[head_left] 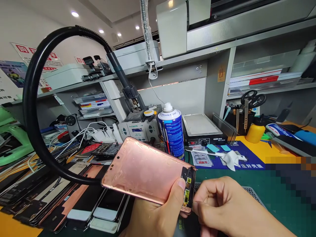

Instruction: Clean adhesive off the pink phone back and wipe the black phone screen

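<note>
My left hand (163, 212) grips a phone screen panel (148, 171) with a copper-coloured back, its thumb lying on the back near the right end. The panel is tilted above the table, and a black strip with yellow-edged flex parts (187, 197) runs along that end. At the lower right corner of the panel is my right hand (217, 204), its thumb and forefinger pinched together. Whatever sits between those fingertips, if anything, is hidden. Behind the panel stands a blue spray can (172, 131) with a white cap.
Several phone screens (81, 200) lie in a row at the left, under a thick black hose (29, 108). A heating plate (201, 128) stands at the back, with a toothbrush (204, 151) and crumpled tissue (231, 160) before it. A yellow bottle (256, 131) is farther right.
</note>
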Demonstrator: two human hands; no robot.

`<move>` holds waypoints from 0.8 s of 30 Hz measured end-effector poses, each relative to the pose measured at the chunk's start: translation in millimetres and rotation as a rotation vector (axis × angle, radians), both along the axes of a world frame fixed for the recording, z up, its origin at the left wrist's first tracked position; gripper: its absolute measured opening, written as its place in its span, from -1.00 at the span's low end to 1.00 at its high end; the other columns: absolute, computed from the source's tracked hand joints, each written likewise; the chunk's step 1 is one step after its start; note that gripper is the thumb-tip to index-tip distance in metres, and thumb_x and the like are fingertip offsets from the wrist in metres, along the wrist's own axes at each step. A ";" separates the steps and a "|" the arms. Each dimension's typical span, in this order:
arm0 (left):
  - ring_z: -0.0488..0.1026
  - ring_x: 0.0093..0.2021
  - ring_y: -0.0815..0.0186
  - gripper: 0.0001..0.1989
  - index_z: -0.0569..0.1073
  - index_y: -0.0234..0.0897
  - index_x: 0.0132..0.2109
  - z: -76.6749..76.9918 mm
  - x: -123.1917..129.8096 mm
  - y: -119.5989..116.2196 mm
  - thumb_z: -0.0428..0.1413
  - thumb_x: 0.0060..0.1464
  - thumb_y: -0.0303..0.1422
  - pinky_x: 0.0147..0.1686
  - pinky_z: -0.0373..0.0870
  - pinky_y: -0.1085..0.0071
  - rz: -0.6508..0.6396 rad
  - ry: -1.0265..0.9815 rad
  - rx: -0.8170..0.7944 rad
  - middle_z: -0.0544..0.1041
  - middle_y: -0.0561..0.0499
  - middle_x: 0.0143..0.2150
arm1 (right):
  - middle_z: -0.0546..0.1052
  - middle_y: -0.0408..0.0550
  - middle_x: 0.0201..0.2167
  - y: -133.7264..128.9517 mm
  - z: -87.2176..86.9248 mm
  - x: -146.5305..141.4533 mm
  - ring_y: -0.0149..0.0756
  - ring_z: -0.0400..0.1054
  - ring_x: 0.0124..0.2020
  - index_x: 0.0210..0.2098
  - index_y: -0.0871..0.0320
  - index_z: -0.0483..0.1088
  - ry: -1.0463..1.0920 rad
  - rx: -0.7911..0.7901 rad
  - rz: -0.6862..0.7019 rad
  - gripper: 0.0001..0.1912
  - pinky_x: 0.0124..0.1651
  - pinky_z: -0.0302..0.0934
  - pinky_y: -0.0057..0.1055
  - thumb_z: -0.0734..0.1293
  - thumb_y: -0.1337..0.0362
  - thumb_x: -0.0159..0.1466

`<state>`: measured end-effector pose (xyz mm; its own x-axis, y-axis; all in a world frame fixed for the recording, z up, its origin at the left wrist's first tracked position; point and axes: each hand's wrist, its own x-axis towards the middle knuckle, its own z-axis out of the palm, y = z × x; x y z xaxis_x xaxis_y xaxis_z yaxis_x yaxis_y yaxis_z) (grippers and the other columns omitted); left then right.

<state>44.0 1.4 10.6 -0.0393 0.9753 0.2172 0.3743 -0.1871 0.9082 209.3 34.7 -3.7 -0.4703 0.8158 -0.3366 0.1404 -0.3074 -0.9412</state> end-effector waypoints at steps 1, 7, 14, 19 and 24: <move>0.45 -0.38 0.29 -0.71 0.47 -0.25 -0.39 0.7 -0.1 0.1 0.07 0.20 -0.17 -0.23 0.46 0.44 -0.003 -0.004 0.003 0.49 0.00 -0.44 | 0.52 -0.14 -0.76 -0.1 -0.6 0.1 -0.43 0.36 -0.73 -0.60 0.15 0.33 0.001 -0.002 -0.003 -0.90 -0.63 0.09 -0.60 0.20 0.33 -0.14; 0.46 -0.39 0.26 -0.69 0.40 -0.26 -0.43 10.5 0.3 1.1 0.07 0.20 -0.18 -0.28 0.44 0.40 -0.111 -0.150 -0.063 0.48 -0.01 -0.49 | 0.47 -0.20 -0.78 -0.5 -0.9 0.4 -0.39 0.39 -0.71 -0.57 0.16 0.36 0.051 -0.005 -0.001 -0.89 -0.63 0.05 -0.58 0.23 0.32 -0.12; 0.47 -0.49 0.29 -0.69 0.42 -0.27 -0.43 12.3 1.9 2.5 0.10 0.19 -0.18 -0.38 0.43 0.41 -0.098 -0.308 -0.121 0.48 0.03 -0.56 | 0.54 -0.10 -0.72 -0.5 4.0 0.7 -0.41 0.37 -0.71 -0.54 0.19 0.42 0.060 0.008 0.043 -0.91 -0.62 0.05 -0.57 0.28 0.34 -0.07; 0.46 -0.54 0.31 -0.77 0.41 -0.28 -0.37 13.1 2.6 6.1 0.17 0.15 -0.22 -0.45 0.44 0.42 -0.124 -0.420 -0.169 0.48 0.06 -0.58 | 0.56 -0.09 -0.70 1.3 5.2 2.9 -0.41 0.39 -0.69 -0.53 0.20 0.43 0.111 -0.006 0.084 -0.95 -0.58 0.15 -0.58 0.34 0.34 0.00; 0.46 -0.59 0.28 -0.78 0.49 -0.32 -0.22 11.0 3.6 8.2 0.18 0.14 -0.22 -0.53 0.45 0.37 -0.104 -0.548 -0.203 0.51 0.05 -0.59 | 0.60 0.01 -0.63 1.0 11.9 6.7 -0.37 0.44 -0.62 -0.46 0.23 0.47 0.212 -0.098 0.101 -0.81 -0.47 0.27 -0.50 0.40 0.21 0.13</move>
